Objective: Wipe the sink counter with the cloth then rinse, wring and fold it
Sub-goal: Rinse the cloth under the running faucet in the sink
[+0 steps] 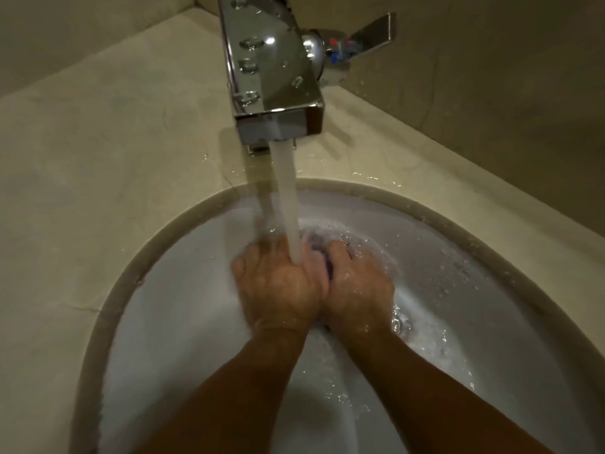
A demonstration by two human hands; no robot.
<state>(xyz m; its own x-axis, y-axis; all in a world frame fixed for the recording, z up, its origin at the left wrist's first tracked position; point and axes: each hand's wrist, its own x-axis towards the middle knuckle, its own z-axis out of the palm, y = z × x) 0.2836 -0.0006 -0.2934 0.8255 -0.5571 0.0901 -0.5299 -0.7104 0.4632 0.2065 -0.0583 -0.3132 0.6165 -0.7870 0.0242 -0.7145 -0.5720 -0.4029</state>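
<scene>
Nearest the camera, two bare forearms reach forward over the near rim of the white sink [183,339] and meet at its middle. The left hand [278,283] is balled into a fist, its fingers [262,249] curled tightly together around something bunched inside. Pressed against it, the right hand [358,286] is closed the same way, with its fingers [340,250] wrapped over a dark, purplish wad. That wad is the cloth [328,268], of which only a thin strip shows between the two fists and a little beyond the knuckles; most of it is hidden inside the grip.

The hands sit directly under the stream of water [287,204], which strikes where they meet. This placement suggests the rinsing step, with the cloth squeezed so the flow passes through it. Wringing and folding appear not yet done.

To the left, the beige table [98,152] lies bare. At the far centre, the chrome faucet [271,70] juts over the basin, beaded with drops, and its lever handle [370,31] points right. Small puddles glisten on the table around the faucet base and along the far rim. Right of the hands, water churns near the drain [401,326]. The spout hangs above the fists, limiting how high they could lift.
</scene>
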